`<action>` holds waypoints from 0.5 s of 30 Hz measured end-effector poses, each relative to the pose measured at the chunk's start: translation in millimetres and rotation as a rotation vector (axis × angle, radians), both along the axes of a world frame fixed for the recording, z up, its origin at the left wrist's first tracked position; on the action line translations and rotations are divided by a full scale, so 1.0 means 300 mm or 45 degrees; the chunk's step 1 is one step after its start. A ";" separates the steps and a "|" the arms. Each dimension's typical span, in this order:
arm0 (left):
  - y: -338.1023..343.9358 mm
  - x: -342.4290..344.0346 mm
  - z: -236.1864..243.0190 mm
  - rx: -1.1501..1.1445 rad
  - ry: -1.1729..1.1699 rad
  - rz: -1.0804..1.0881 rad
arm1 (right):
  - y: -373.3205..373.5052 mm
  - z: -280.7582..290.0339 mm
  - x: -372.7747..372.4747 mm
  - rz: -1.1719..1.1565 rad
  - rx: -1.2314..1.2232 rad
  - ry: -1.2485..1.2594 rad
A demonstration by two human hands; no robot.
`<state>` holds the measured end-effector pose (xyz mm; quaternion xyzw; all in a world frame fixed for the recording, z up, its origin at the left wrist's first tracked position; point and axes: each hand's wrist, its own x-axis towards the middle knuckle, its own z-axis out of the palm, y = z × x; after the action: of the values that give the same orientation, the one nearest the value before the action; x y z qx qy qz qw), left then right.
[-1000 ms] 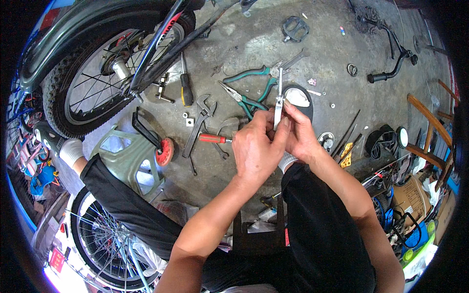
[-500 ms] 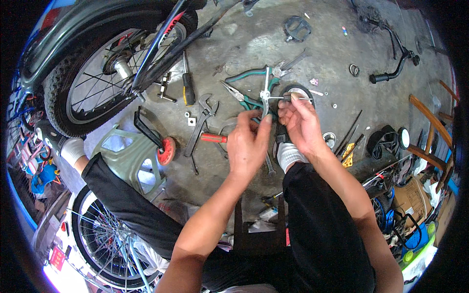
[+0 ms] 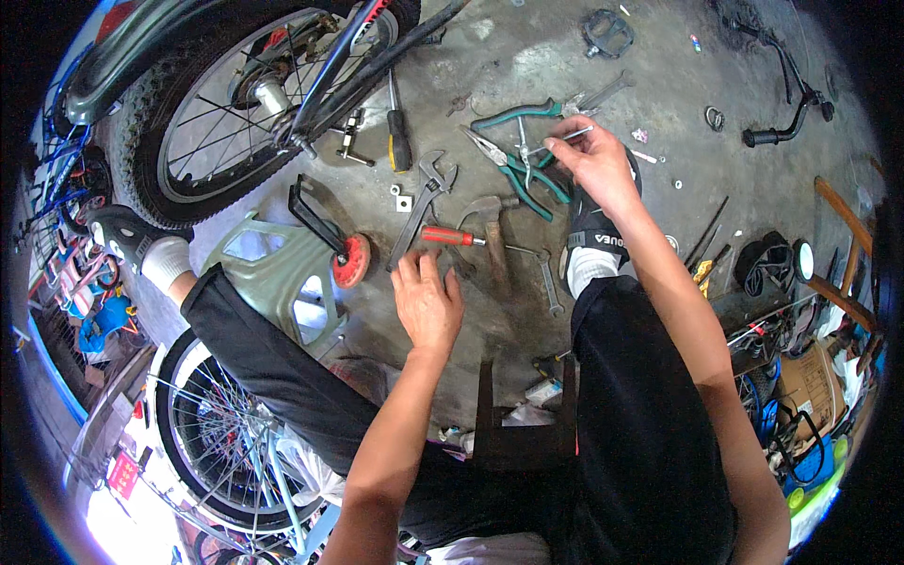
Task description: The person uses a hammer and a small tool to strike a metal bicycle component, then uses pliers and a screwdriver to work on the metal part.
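My right hand (image 3: pixel 603 171) pinches one arm of a silver three-way wrench (image 3: pixel 524 151). Its hub and other arms hang over the teal-handled pliers (image 3: pixel 513 168). My left hand (image 3: pixel 429 303) is lowered with fingers loosely apart and nothing visible in it, just below a red-handled screwdriver (image 3: pixel 446 235). Beside its fingertips lies the handle of an adjustable wrench (image 3: pixel 422 202). A hammer (image 3: pixel 495 240) lies right of the screwdriver, with a small combination wrench (image 3: pixel 550 282) nearby. Another teal-handled tool (image 3: pixel 518 114) lies beyond the pliers.
A bicycle wheel (image 3: pixel 179 174) stands at the upper left. A green plastic stool (image 3: pixel 250 268) lies near a black bracket with a red wheel (image 3: pixel 351 262). A yellow-black screwdriver (image 3: pixel 399 141), a pedal (image 3: pixel 607 34) and handlebars (image 3: pixel 800 108) lie farther off.
My left hand has let go of the three-way wrench and moved down and left toward the floor tools. My right hand has moved away from me with the wrench. The view has shifted slightly.
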<state>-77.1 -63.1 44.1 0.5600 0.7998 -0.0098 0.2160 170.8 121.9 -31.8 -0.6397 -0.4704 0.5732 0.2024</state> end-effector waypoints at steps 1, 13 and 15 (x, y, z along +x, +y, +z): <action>0.044 0.004 0.007 0.097 0.034 -0.083 | 0.000 0.003 0.001 -0.086 -0.051 0.077; 0.082 -0.104 -0.108 -0.103 0.220 -0.715 | 0.028 -0.005 0.002 -0.335 -0.181 0.279; 0.052 -0.105 -0.111 -0.136 0.221 -0.714 | 0.031 -0.011 -0.002 -0.337 -0.156 0.222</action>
<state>-108.6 -47.6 10.9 0.7441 0.6275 -0.1591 0.1650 170.1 131.3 -35.0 -0.6551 -0.3269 0.6224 0.2766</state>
